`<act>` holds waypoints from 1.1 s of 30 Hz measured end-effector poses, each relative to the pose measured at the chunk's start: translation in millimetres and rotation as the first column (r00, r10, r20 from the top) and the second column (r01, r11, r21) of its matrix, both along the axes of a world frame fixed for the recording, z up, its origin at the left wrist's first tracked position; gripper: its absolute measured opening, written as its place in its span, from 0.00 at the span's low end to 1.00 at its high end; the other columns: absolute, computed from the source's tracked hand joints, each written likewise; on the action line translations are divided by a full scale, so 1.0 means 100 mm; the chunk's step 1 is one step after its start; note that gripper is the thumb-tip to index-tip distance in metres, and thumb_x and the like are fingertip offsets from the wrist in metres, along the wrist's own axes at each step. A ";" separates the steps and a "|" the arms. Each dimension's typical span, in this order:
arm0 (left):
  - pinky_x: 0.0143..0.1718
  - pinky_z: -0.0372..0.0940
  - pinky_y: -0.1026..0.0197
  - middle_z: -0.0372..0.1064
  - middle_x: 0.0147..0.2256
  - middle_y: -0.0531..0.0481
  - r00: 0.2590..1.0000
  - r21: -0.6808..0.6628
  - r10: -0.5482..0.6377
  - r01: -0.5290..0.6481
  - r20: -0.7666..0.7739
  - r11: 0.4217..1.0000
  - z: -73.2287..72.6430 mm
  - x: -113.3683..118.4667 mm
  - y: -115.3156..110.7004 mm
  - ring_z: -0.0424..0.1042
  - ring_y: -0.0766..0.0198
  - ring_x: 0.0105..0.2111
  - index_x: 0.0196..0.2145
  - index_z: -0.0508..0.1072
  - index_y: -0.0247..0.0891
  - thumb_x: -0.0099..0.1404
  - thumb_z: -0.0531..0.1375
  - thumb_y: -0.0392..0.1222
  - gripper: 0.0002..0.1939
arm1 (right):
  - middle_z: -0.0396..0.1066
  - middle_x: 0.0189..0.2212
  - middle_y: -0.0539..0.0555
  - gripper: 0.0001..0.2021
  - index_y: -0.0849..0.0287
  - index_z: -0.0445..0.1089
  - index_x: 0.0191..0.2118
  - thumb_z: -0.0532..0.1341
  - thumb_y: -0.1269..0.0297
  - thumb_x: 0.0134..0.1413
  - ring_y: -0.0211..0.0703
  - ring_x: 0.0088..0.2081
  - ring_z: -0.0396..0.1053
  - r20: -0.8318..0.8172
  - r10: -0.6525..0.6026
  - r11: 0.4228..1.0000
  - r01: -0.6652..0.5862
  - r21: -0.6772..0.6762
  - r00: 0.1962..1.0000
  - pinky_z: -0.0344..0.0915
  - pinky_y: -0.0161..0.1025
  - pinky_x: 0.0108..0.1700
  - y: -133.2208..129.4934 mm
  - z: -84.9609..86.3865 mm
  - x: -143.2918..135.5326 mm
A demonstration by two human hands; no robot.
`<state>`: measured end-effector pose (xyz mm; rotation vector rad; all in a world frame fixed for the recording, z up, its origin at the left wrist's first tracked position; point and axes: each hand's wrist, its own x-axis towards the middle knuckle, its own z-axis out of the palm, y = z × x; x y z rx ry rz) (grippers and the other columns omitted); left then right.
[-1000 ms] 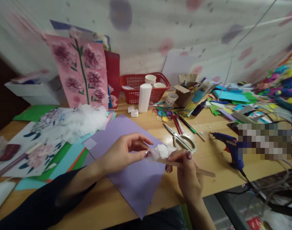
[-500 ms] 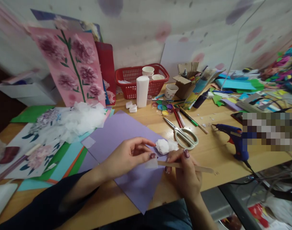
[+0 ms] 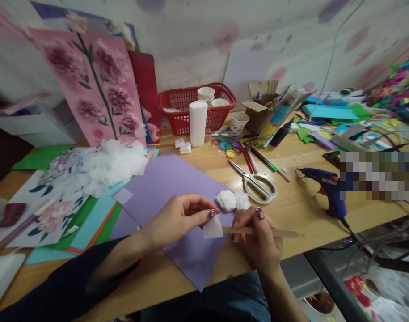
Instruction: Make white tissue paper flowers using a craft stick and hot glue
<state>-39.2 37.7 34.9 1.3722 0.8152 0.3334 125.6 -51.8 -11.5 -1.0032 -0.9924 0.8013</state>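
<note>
Between thumb and fingertips, my left hand (image 3: 187, 214) pinches a small white tissue square (image 3: 213, 227) above the purple sheet (image 3: 167, 183). My right hand (image 3: 259, 237) is closed round a flat wooden stick (image 3: 284, 233), whose left end touches or nearly touches the square's right edge. Just behind the hands, a crumpled white paper ball (image 3: 226, 200) lies at the purple sheet's edge, with a looser white tuft (image 3: 242, 201) against its right side. Another small pale square (image 3: 123, 196) lies flat on the sheet's left corner.
Scissors (image 3: 258, 185) lie behind my right hand, and a blue glue gun (image 3: 328, 183) is to the right. A red basket (image 3: 177, 107), a paper cup (image 3: 238, 123) and a white roll (image 3: 198, 125) stand behind. White tissue petals (image 3: 113, 165) are heaped at the left.
The tissue square at my left fingertips now shows more of its face and hangs flatter beside the stick. The whole view has shifted slightly; both hands keep their holds.
</note>
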 end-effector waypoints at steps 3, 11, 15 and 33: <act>0.37 0.68 0.62 0.75 0.30 0.51 0.999 -0.063 0.040 -0.037 0.037 0.997 -0.01 0.02 -0.02 0.72 0.66 0.30 0.34 0.74 0.35 0.58 0.65 0.42 0.09 | 0.67 0.15 0.50 0.23 0.58 0.72 0.23 0.51 0.54 0.66 0.38 0.17 0.65 -0.008 0.002 1.000 -0.002 0.004 1.000 0.61 0.37 0.21 -0.01 -0.01 0.00; 0.32 0.70 0.62 0.74 0.36 0.49 0.991 -0.106 0.088 -0.077 0.100 0.991 -0.06 0.01 -0.05 0.74 0.68 0.27 0.41 0.71 0.34 0.56 0.67 0.38 0.15 | 0.65 0.13 0.49 0.22 0.57 0.73 0.24 0.52 0.56 0.65 0.38 0.17 0.62 -0.129 0.037 0.998 -0.029 0.062 0.991 0.59 0.36 0.20 -0.03 0.02 0.01; 0.35 0.69 0.62 0.75 0.33 0.50 0.991 -0.118 0.076 -0.064 0.106 0.991 -0.05 0.00 -0.03 0.75 0.67 0.29 0.43 0.72 0.34 0.56 0.66 0.36 0.16 | 0.65 0.13 0.49 0.21 0.55 0.73 0.24 0.51 0.56 0.66 0.38 0.17 0.62 -0.126 0.004 0.997 0.005 0.077 0.992 0.59 0.37 0.22 -0.03 0.01 0.01; 0.39 0.69 0.62 0.75 0.30 0.53 0.991 -0.158 0.033 -0.012 0.132 0.987 -0.03 -0.04 0.00 0.77 0.66 0.32 0.44 0.70 0.33 0.54 0.67 0.34 0.20 | 0.64 0.14 0.48 0.22 0.57 0.71 0.22 0.51 0.58 0.66 0.36 0.18 0.63 -0.216 -0.202 0.971 0.223 0.081 0.955 0.60 0.36 0.25 0.03 0.03 0.01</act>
